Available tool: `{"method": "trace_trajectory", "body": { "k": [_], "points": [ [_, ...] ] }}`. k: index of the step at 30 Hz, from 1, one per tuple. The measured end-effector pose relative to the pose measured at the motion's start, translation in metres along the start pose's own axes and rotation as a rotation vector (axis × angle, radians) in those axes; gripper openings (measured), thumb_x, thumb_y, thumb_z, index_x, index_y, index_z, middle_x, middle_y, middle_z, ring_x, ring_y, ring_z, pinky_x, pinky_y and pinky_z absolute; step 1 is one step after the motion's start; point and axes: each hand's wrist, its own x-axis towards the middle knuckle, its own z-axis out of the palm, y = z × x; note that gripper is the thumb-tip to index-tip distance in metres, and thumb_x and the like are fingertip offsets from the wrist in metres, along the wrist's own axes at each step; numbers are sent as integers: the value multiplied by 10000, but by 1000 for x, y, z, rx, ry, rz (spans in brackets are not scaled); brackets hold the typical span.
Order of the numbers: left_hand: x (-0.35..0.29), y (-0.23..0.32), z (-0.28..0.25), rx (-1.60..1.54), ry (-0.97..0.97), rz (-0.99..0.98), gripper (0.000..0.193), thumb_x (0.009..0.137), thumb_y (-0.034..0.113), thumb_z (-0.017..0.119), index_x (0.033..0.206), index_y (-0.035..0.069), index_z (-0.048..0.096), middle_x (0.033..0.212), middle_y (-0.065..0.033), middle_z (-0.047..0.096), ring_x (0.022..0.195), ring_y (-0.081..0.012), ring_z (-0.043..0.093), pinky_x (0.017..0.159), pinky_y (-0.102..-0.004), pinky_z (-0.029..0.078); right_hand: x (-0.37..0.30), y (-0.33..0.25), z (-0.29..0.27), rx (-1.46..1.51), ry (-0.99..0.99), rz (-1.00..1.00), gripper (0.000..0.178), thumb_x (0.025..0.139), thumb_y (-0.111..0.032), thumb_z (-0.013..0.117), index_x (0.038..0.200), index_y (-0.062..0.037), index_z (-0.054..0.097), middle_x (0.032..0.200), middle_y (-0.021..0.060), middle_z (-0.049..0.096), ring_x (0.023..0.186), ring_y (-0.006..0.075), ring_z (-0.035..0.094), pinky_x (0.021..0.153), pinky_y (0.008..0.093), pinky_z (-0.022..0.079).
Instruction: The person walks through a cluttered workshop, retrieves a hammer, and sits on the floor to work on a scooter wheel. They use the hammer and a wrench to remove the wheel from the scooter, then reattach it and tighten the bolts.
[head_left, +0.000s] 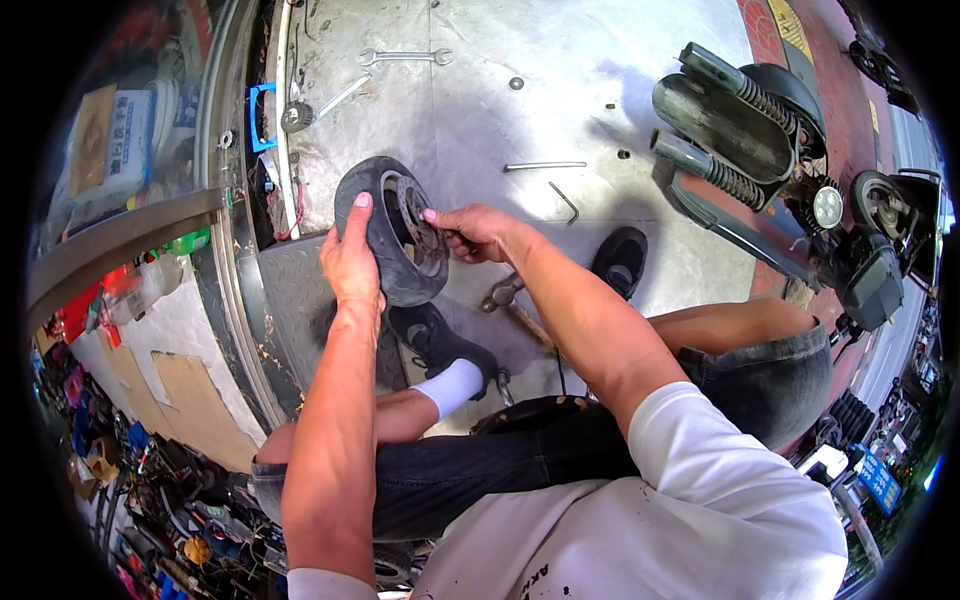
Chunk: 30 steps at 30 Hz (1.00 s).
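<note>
pale boxed package with blue print point(128, 140) at upper left, small blue sign point(878, 482) at lower right

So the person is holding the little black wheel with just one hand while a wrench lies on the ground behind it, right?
Not quite. Both hands are on the small black wheel: the left hand steadies the tyre and the right hand works at the hub. The wrench does lie on the ground behind it. The head view shows this.

Tool in right hand point(478, 232) mostly hidden; left palm point(350, 262) covers tyre point(372, 200) tread.
</note>
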Motion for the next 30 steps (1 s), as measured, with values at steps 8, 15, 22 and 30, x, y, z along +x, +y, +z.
{"method": "trace_trajectory", "body": {
  "k": [8,15,22,30],
  "points": [
    [14,-1,-12,-63,-51,-84,646,915,419,759,1292,-86,619,1242,-190,695,1080,-297,684,982,-418,536,-16,34,12,-323,546,-195,624,856,-656,713,842,-33,701,808,150,690,715,297,646,621,412,484],
    [14,6,-18,-160,1,-96,596,864,429,804,1128,-93,688,1032,-164,739,864,-252,715,816,-410,585,-104,146,21,-653,1048,110,433,906,-375,614,1160,-33,694,1220,249,695,1172,388,662,985,461,528],
    [11,-5,-9,-95,16,-39,699,827,484,818,1164,-113,681,1122,-196,700,956,-261,687,872,-403,556,-85,194,-16,-1128,838,125,458,880,-398,660,1199,-69,641,1235,210,691,1114,355,692,954,449,544],
    [7,0,-10,-83,18,-4,652,844,455,809,1168,-98,694,1102,-170,716,968,-244,673,902,-391,534,-84,176,19,-635,1081,-103,432,950,-410,575,1180,-44,573,1091,271,708,1091,449,669,944,550,501]
  ]
}}
